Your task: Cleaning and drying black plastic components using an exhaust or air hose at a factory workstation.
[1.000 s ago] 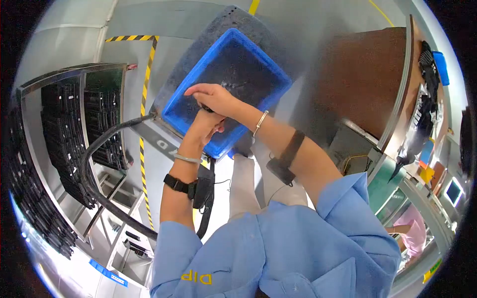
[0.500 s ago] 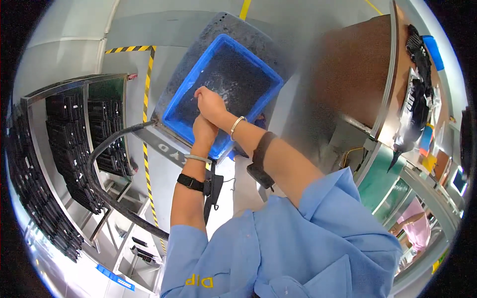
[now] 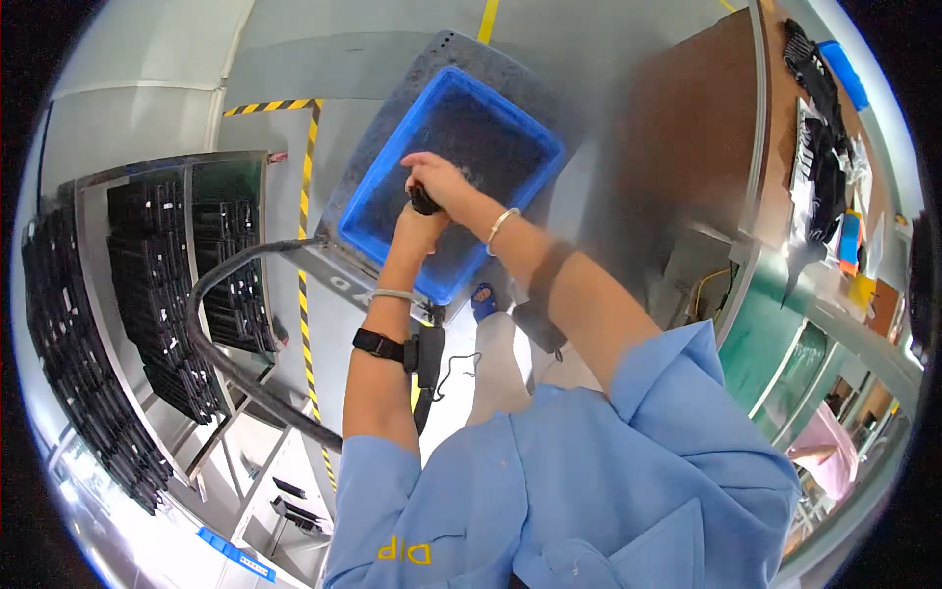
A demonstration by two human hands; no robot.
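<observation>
A small black piece [image 3: 424,200] shows where my two hands meet, above a blue plastic bin [image 3: 384,157]. My left hand [image 3: 419,232] is closed around its lower part. Over its upper part curls my right hand [image 3: 444,185], with a finger and thumb pointing left. The palms hide most of the piece, and its kind cannot be made out. Dark, speckled surface shows inside the bin, which rests at an angle on a grey platform trolley [image 3: 388,101].
The trolley's curved black handle [image 3: 221,358] reaches toward me on the left. Beyond it stands a rack [image 3: 152,285] of stacked black parts. Black-and-yellow tape [image 3: 305,206] marks the floor. On the right, a brown workbench [image 3: 702,128] carries black items and bags.
My hands have risen slightly and shifted right, and the right wrist has turned. The black piece between them now shows. The whole view has shifted a little.
</observation>
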